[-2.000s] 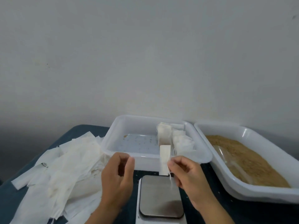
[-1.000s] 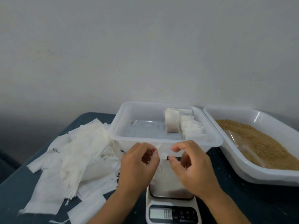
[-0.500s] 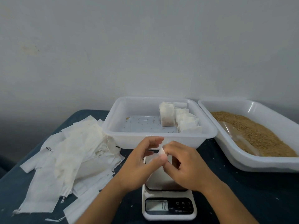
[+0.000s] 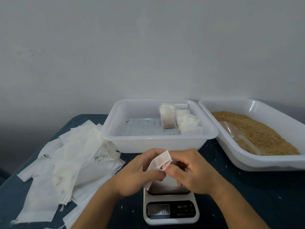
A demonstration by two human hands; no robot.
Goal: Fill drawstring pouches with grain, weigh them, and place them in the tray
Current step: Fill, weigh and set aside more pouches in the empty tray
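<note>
So I had the pouch (image 4: 160, 160) over the scale (image 4: 170, 210), sitting right between both hands. My left hand (image 4: 140, 172) was curled around its body, and my right hand (image 4: 189, 169) pinched the drawstring at the mouth. The tray (image 4: 158, 142) with filled pouches (image 4: 179, 120) was at 12 o'clock, the grain bin (image 4: 247, 161) at 2, and empty pouches (image 4: 66, 159) at 9 on the surface.

My left hand (image 4: 138, 174) and right hand (image 4: 191, 171) meet in front of me, forearms angled inward, fingers curled, both pinching the same small pouch (image 4: 160, 160).
</note>
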